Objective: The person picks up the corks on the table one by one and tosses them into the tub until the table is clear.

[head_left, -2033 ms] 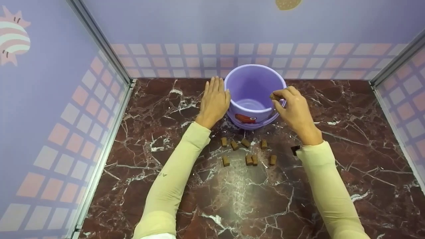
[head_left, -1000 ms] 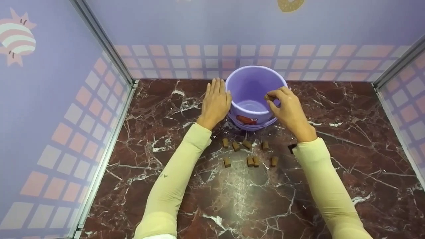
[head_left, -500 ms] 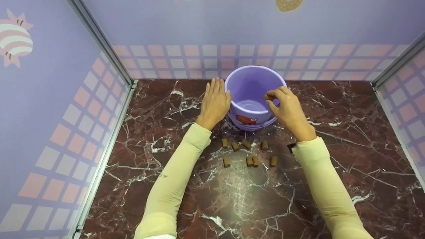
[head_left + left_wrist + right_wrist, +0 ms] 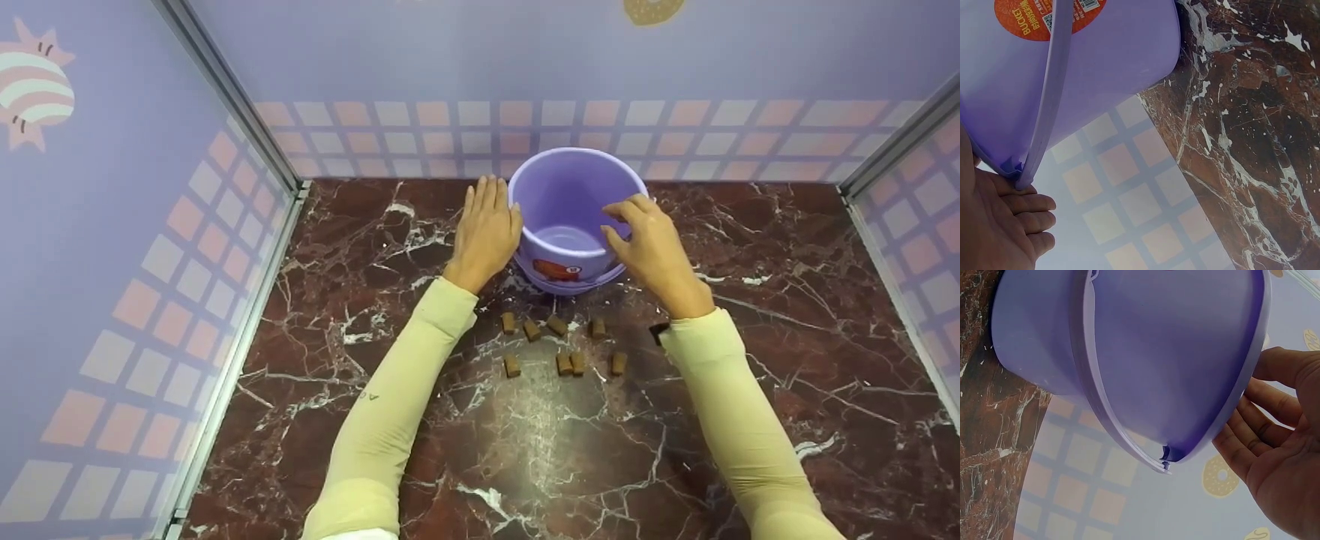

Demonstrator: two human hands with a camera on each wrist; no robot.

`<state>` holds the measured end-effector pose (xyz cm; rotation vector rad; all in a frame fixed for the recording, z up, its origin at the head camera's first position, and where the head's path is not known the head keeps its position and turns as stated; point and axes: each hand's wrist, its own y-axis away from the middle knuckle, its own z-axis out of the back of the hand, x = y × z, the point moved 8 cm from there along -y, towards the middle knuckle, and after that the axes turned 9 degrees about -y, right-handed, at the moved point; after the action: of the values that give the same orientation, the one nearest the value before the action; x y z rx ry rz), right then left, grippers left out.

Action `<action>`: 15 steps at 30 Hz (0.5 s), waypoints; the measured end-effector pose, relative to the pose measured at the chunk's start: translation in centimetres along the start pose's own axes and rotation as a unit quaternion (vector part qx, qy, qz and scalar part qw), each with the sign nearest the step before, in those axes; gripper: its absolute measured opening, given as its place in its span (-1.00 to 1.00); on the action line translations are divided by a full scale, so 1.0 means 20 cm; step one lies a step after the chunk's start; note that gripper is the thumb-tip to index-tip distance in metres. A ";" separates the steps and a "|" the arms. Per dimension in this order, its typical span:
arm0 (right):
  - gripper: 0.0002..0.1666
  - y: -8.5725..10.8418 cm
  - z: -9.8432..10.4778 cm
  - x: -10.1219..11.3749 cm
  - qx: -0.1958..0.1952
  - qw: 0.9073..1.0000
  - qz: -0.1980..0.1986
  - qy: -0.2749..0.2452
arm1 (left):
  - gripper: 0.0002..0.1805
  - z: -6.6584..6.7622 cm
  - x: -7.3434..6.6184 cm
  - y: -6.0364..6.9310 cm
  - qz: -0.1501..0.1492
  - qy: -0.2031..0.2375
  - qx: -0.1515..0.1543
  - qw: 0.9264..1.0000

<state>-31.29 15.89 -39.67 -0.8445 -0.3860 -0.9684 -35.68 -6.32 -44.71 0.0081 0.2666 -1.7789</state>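
A purple plastic bucket [image 4: 576,176] with an orange-red label stands upright near the back wall, its handle [image 4: 1050,107] hanging down at the front. My left hand [image 4: 484,238] rests against the bucket's left side near the rim, fingers straight. Over the right rim is my right hand [image 4: 651,244], thumb and index finger apart with nothing between them. In the right wrist view the right-hand fingers [image 4: 1266,422] are spread beside the rim. Several small brown corks [image 4: 512,367] lie on the table in front of the bucket. No cork shows on the visible part of the bucket floor.
The dark red marbled table [image 4: 540,465] reaches back to a lilac wall [image 4: 450,52] with pink and white checks. A side panel [image 4: 112,225] stands at the left, another at the right. A dark piece [image 4: 660,334] shows at the right cuff.
My right hand has moved slightly left over the bucket and parted its thumb and finger, letting go of a cork. The left hand has stayed at the bucket's side.
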 end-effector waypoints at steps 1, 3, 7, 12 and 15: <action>-0.69 0.00 0.00 0.00 0.000 1.000 0.000 0.000 | -0.32 0.00 0.00 0.00 0.000 0.000 0.000 1.000; -0.69 0.00 0.00 0.00 0.001 1.000 0.000 0.000 | -0.32 0.00 0.00 0.00 0.000 -0.002 -0.002 1.000; -0.69 0.00 0.00 0.00 0.003 1.000 -0.004 0.000 | -0.32 0.00 0.00 0.00 -0.003 -0.008 -0.003 1.000; -0.68 0.00 0.00 0.01 0.001 1.000 -0.004 -0.001 | -0.33 0.01 0.00 0.00 -0.004 -0.009 -0.004 1.000; -0.67 0.00 0.00 0.00 0.000 1.000 -0.001 0.002 | -0.32 0.00 0.00 0.00 -0.003 -0.004 -0.002 1.000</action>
<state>-31.17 15.87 -39.67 -0.8411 -0.3830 -0.9712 -35.63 -6.27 -44.61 -0.0033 0.2652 -1.7834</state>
